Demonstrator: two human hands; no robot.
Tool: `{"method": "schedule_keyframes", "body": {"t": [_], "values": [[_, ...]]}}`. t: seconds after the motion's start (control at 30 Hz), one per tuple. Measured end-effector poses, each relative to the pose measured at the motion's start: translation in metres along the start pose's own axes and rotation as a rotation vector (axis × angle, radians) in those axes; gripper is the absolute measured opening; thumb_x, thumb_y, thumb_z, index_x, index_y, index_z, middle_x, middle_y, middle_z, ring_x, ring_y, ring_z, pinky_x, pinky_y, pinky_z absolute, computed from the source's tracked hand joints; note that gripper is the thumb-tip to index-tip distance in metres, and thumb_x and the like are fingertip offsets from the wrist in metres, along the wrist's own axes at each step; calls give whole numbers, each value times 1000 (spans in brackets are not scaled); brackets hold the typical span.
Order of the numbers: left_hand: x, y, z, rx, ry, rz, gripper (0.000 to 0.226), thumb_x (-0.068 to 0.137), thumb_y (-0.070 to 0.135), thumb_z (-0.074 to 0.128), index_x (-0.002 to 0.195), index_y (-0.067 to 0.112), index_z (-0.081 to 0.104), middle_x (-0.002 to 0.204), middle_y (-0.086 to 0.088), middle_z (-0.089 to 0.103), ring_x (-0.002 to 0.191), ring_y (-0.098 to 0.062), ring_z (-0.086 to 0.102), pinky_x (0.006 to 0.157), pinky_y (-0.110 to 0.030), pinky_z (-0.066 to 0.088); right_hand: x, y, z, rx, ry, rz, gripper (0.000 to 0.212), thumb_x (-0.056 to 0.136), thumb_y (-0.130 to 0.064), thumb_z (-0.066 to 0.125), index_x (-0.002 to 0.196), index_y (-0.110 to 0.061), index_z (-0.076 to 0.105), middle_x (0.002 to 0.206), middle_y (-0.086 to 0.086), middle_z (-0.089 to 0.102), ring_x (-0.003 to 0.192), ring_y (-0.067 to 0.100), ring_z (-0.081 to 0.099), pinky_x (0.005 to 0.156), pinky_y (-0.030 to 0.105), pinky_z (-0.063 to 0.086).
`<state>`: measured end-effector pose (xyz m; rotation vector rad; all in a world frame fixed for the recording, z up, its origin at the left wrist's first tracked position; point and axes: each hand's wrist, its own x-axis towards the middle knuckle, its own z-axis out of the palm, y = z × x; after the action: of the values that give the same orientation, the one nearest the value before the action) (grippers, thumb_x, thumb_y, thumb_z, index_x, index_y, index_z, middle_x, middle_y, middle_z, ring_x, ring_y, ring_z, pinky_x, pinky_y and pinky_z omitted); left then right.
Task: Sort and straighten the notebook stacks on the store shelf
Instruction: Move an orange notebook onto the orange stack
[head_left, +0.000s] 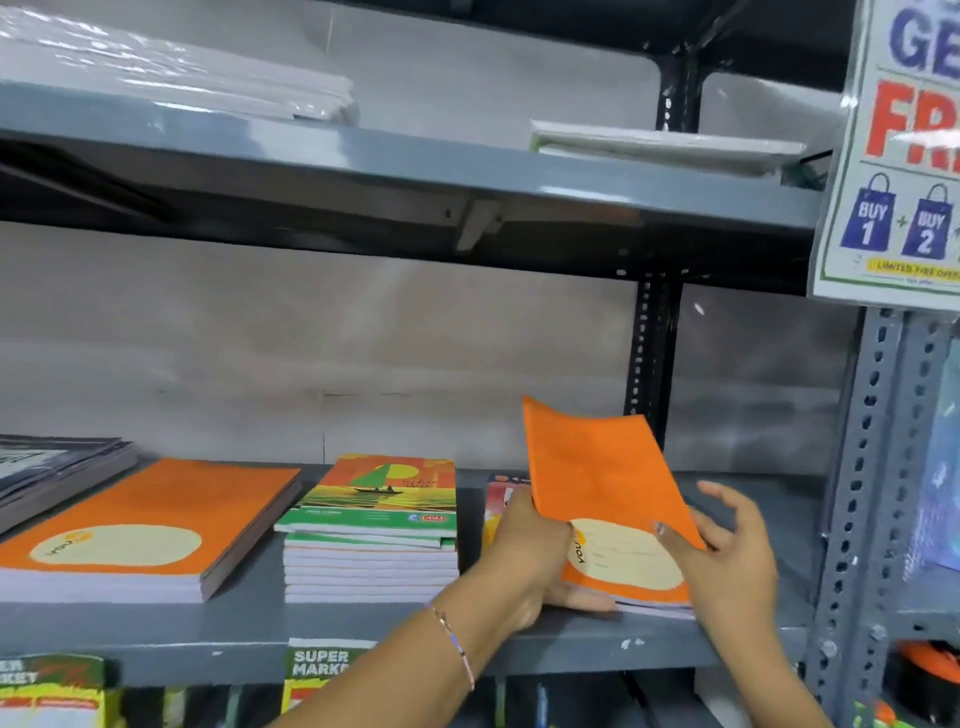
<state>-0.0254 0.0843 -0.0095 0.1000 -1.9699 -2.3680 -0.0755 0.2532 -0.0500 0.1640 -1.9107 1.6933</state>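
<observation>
On the grey shelf (249, 629) lie an orange notebook stack (150, 525) at the left and a stack with green-and-orange boat covers (374, 535) in the middle. At the right, my left hand (524, 556) grips the left edge of a small orange notebook stack (623, 566), thumb under a lifted orange cover (597, 467) that tilts up. My right hand (727, 551) pinches that cover's right edge, its other fingers spread. A red-and-yellow notebook (498, 499) shows partly behind my left hand.
Dark notebooks (57, 467) lie at the far left. The upper shelf (415, 161) holds plastic-wrapped white paper packs (171, 73). A promotional poster (904, 156) hangs on the perforated upright (862, 467) at the right. Supermarket labels (317, 670) hang below the shelf edge.
</observation>
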Motion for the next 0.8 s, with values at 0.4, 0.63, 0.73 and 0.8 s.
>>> {"method": "schedule_keyframes", "body": {"t": [0.4, 0.63, 0.73, 0.8], "values": [[-96, 86, -188, 320, 428, 473, 18, 93, 8, 57, 106, 19, 64, 86, -5, 74, 52, -15, 64, 35, -22, 42, -71, -139, 119, 360, -463, -198, 34, 86, -2, 71, 93, -34, 66, 88, 28, 73, 69, 41, 70, 57, 46, 57], [-113, 97, -334, 656, 723, 303, 3, 85, 9, 65, 83, 9, 67, 62, -8, 56, 44, -21, 43, 44, -25, 36, -130, -159, 260, 317, -649, -150, 29, 82, 6, 68, 85, -23, 66, 61, 2, 47, 56, 14, 39, 55, 25, 32], [-103, 85, -369, 823, 799, 185, 18, 83, 16, 67, 66, 16, 60, 59, -2, 59, 58, -25, 56, 56, -29, 43, -146, -157, 301, 215, -657, -66, 30, 80, 6, 65, 80, -24, 65, 66, 5, 59, 57, 17, 46, 56, 26, 35], [-95, 76, -385, 915, 813, 101, 10, 83, 21, 64, 74, 26, 62, 72, 0, 68, 70, -22, 64, 62, -29, 49, -153, -153, 319, 144, -681, -18, 29, 78, 6, 64, 83, -23, 65, 81, 12, 68, 63, 20, 54, 60, 26, 40]]}}
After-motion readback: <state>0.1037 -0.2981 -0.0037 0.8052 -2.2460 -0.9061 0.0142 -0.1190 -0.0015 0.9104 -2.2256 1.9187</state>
